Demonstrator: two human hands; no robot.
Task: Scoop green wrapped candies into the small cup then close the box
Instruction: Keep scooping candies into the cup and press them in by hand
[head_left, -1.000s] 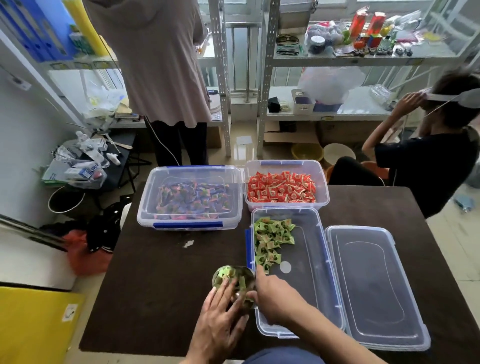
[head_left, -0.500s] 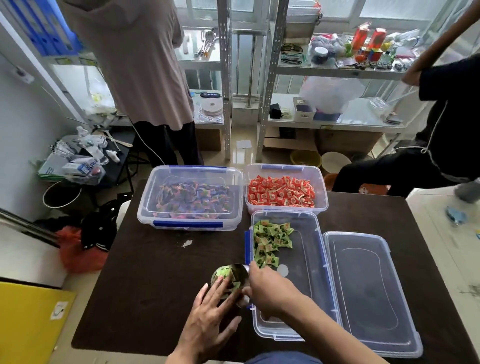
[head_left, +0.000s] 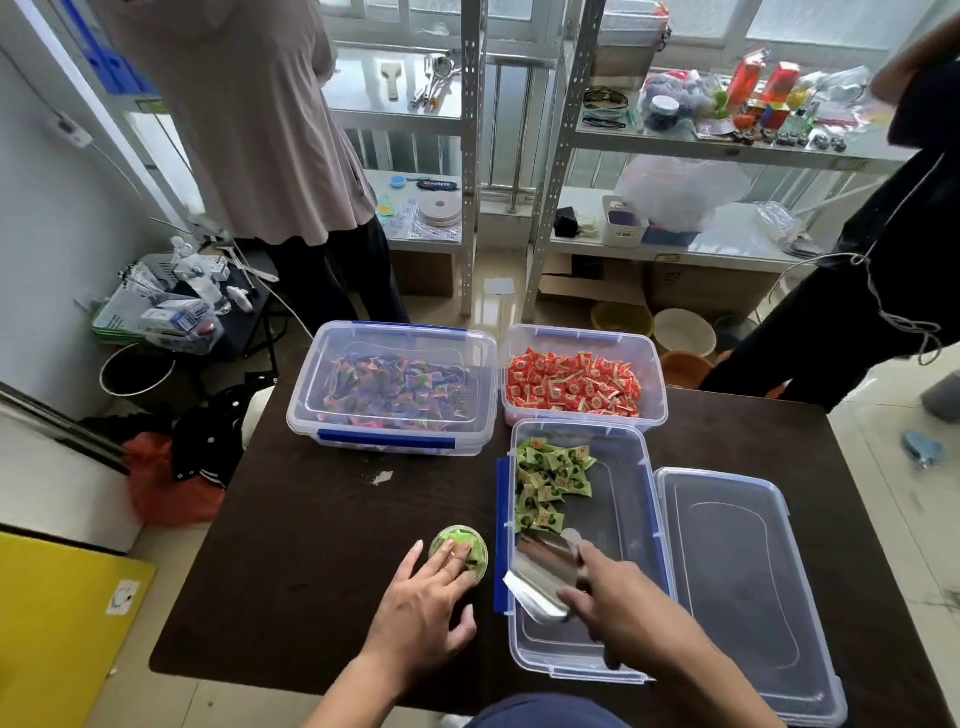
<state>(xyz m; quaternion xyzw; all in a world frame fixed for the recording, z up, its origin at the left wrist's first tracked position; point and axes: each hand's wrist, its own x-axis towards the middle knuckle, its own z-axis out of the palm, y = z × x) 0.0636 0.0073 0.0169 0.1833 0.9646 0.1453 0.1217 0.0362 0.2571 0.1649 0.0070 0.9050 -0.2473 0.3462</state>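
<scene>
So the small cup (head_left: 459, 555) sits on the dark table (head_left: 291, 561), just left of the open clear box (head_left: 582, 551) and close to that box's near-left corner. It's full of green wrapped candies, heaped up to the rim. The left hand (head_left: 422, 613) rests over the near side of the cup, fingers spread loose and flat, with a couple of fingertips (head_left: 453, 555) lying on top of the candies. It's not really gripping anything, more like steadying the cup.

Right of the cup, the right hand (head_left: 618, 597) is closed around the handle of a shiny metal scoop (head_left: 545, 574). The scoop hangs over the near-left part of the box, its mouth tipped toward the cup, and it looks empty. Further back in the box, well beyond the cup, a pile of green candies (head_left: 550, 480) lies in the far-left part; the rest of the box floor is bare.

The box's lid (head_left: 737, 582) lies flat on the table on the far side of the box from the cup, touching it or nearly so. Behind the cup, at the far edge of the table, stand a closed box of mixed-colour candies (head_left: 389, 387) and an open box of red candies (head_left: 576, 382). Two people stand past the table.
</scene>
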